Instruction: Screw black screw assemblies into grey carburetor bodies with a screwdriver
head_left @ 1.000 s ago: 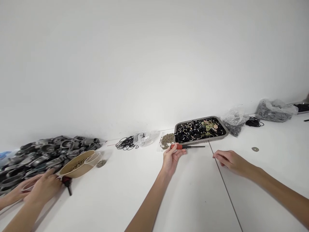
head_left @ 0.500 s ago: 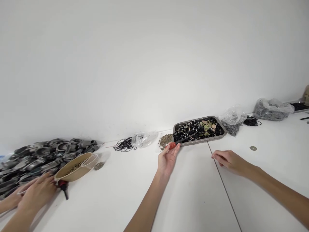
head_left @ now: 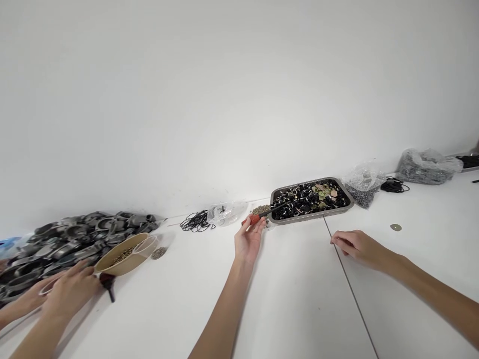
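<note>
Holding scrwdrvr (head_left: 255,218) nr tray (head_left: 314,216) of blk parts (head_left: 305,203); tub (head_left: 123,269) w/ brassy pcs (head_left: 122,255)

I am watching remotely two slender bare forearms (head_left: 221,310) tapering to narrow wrists (head_left: 244,264), a bare slim-fingered left hand (head_left: 247,243), a bare right hand (head_left: 352,243)

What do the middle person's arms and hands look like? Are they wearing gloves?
No gloves: the left hand and right hand are bare, each with slim fingers. The left forearm and right forearm show no sleeve, watch or bracelet.
</note>
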Available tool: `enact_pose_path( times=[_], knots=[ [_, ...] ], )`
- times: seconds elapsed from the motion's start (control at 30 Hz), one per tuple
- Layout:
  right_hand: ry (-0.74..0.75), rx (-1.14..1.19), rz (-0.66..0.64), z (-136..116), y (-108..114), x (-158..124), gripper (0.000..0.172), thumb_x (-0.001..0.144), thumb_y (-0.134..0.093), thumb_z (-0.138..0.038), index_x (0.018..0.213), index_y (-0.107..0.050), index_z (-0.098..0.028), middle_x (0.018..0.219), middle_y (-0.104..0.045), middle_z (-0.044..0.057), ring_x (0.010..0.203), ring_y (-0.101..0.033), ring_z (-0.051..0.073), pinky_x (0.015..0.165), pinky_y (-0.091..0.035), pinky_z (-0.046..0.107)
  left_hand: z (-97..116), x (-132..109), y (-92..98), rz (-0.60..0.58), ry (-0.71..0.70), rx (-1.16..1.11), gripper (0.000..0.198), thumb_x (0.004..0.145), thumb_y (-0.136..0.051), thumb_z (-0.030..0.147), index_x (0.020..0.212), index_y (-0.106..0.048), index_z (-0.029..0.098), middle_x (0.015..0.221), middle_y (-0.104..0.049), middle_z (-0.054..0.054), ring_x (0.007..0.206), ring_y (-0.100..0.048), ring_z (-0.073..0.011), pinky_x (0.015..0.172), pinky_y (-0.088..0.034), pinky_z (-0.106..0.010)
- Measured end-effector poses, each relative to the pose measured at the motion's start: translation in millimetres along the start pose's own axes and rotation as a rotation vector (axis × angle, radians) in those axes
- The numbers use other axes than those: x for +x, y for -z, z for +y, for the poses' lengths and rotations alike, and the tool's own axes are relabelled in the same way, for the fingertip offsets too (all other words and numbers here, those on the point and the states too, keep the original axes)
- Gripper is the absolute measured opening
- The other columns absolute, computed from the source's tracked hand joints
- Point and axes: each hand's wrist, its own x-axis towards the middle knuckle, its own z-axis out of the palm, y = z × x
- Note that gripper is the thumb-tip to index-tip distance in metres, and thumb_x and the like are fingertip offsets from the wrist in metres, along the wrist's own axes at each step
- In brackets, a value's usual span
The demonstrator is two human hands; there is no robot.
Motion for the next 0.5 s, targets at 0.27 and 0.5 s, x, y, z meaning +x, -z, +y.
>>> enact_pose_path(
  times=[0.27, 0.5],
  knots=[
    [-0.009, 0.005, -0.017, 2.9, -0.4, -0.8, 0.04, 0.099, -0.031, -0.046, 0.091, -0.061, -0.02, 0.064, -0.049, -0.001, 0.055, -0.039, 0.012, 0.056, -0.029, 0.025, 0.8, 4.2, 4.1, 0.027, 0.029, -0.011, 0.009, 0.083, -0.057, 0.008, 0.087, -0.064, 0.011, 0.079, -0.066, -0.009, 0.079, -0.068, -0.0188, 0.075, -0.057, -0.029],
    [-0.008, -0.005, -0.01, 0.3, 0.6, 0.6, 0.04, 0.098, -0.031, -0.046, 0.089, -0.06, -0.02, 0.063, -0.049, -0.001, 0.055, -0.039, 0.012, 0.056, -0.03, 0.025, -2.4, 1.9, 0.7, 0.021, 0.065, -0.001, 0.01, 0.084, -0.055, 0.007, 0.087, -0.064, 0.011, 0.077, -0.066, -0.01, 0.079, -0.069, -0.0197, 0.076, -0.058, -0.03]
  ],
)
